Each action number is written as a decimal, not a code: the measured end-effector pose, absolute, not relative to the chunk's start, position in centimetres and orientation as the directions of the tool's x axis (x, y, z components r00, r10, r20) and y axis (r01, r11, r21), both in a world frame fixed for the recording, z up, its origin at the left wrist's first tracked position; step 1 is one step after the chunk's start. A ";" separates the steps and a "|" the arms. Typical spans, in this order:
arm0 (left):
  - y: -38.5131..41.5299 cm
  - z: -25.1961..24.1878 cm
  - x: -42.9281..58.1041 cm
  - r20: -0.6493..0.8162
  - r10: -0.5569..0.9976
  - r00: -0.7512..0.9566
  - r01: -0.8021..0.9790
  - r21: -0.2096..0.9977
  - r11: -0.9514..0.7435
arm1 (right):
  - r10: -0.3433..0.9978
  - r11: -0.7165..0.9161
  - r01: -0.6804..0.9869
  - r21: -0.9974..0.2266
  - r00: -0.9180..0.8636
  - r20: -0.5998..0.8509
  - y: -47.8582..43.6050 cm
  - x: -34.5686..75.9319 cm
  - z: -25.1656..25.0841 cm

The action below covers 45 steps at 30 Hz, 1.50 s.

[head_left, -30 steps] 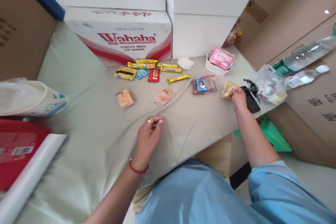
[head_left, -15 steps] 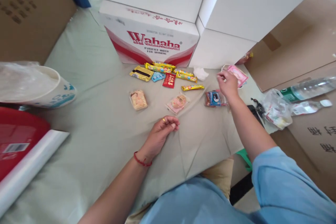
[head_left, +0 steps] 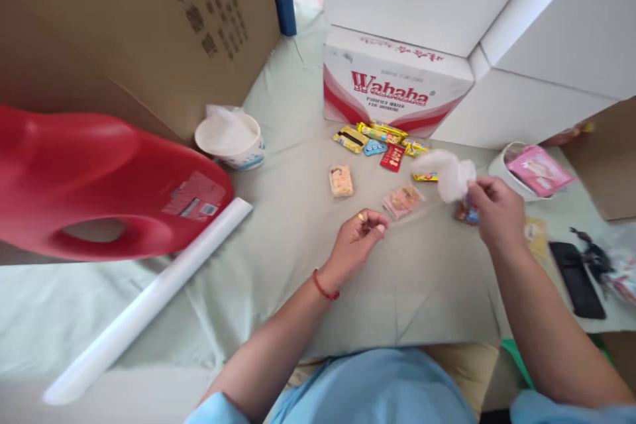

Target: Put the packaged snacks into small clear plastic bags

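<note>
My right hand (head_left: 497, 209) pinches a white tissue (head_left: 456, 180), which hangs from thumb and fingers over the right of the table and is blurred. Partly behind the tissue and hand lies a blue and brown snack packet (head_left: 466, 213). My left hand (head_left: 358, 242) rests on the cloth, fingers curled in toward the thumb, with nothing visible in it. Just beyond its fingertips is a pink clear-wrapped snack (head_left: 402, 201). A wrapped pale cake (head_left: 341, 181) lies farther left. Behind are a red packet (head_left: 393, 157), a blue packet (head_left: 375, 148), a yellow packet (head_left: 351, 139) and several yellow snack sticks (head_left: 380, 134).
A Wahaha water carton (head_left: 392, 86) stands at the back. At right are a white tub (head_left: 501, 171) with a pink pack (head_left: 539, 171) and a black phone (head_left: 576, 281). Leftward stand a paper tub (head_left: 251, 158), a red jug (head_left: 124, 179) and a white roll (head_left: 154, 301).
My right hand has taken up the tissue that lay by the yellow sticks and drawn it nearer. The view has swung left, showing more of the red jug. My left hand keeps its curled pose.
</note>
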<state>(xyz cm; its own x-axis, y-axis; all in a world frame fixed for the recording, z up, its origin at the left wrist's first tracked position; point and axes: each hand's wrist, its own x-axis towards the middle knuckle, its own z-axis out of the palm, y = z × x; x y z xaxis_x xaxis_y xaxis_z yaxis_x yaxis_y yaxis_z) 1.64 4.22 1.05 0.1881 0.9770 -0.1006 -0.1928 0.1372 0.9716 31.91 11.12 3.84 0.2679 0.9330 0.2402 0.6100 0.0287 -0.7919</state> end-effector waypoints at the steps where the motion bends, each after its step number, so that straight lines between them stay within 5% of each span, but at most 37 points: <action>1: 4.5 2.0 0.5 -0.040 0.993 0.111 -0.080 0.996 0.049 | 0.936 0.025 0.652 -0.758 0.250 0.246 8.7 31.8 3.7; 3: 5.7 3.9 -2.4 0.142 0.984 -0.110 0.243 0.963 -0.112 | 0.939 0.044 0.759 -0.650 0.191 0.286 4.4 31.7 3.1; 7: 10.2 5.8 -8.9 0.374 0.855 -0.359 0.768 0.639 0.043 | 0.978 0.146 0.796 -0.587 -0.024 0.209 -0.9 31.2 1.2; 12: 13.6 6.2 -12.6 0.140 0.933 -0.331 0.925 0.242 0.291 | 0.971 0.233 0.760 -0.607 -0.147 0.189 -3.6 30.9 0.6; 18: 9.5 8.2 -8.3 0.188 0.975 -0.116 0.992 0.064 0.106 | 0.932 0.229 0.796 -0.560 -0.014 0.361 -5.9 33.5 3.9; 21: 3.8 8.3 -3.5 0.215 0.971 0.104 0.986 0.104 -0.128 | 0.884 0.272 0.816 -0.511 -0.002 0.467 -6.2 33.8 6.6; 24: -2.0 7.6 1.4 0.076 0.924 0.375 0.892 0.241 -0.382 | 0.850 0.428 0.770 -0.473 -0.166 0.500 -5.0 31.7 8.8; 26: -4.7 6.8 3.7 -0.027 0.871 0.491 0.831 0.315 -0.459 | 0.826 0.556 0.692 -0.460 -0.404 0.392 -3.6 29.5 9.3; 29: -6.8 5.2 4.9 -0.047 0.820 0.571 0.767 0.387 -0.512 | 0.723 0.633 0.637 -0.441 -0.689 0.044 -1.1 26.3 8.6; 35: -7.7 2.5 2.9 0.357 0.790 0.498 0.680 0.405 -0.611 | 0.731 0.547 0.778 -0.307 -0.623 -0.276 1.1 22.8 8.0; 40: -7.4 0.8 2.3 0.435 0.824 0.362 0.671 0.492 -0.555 | 0.604 0.608 0.777 -0.163 -0.586 -0.540 2.1 20.1 8.4; 45: -6.8 -0.6 2.2 0.463 0.828 0.317 0.641 0.538 -0.547 | 0.674 0.537 0.798 -0.272 -0.600 -0.431 1.6 20.7 7.6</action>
<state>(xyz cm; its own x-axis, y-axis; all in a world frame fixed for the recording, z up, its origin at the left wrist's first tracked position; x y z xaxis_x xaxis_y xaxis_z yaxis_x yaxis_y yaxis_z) 2.22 -6.76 -0.62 0.3174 0.8275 0.4631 0.6414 -0.5470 0.5379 20.75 1.62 7.64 -0.6001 0.6736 -0.4314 0.7984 0.5373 -0.2718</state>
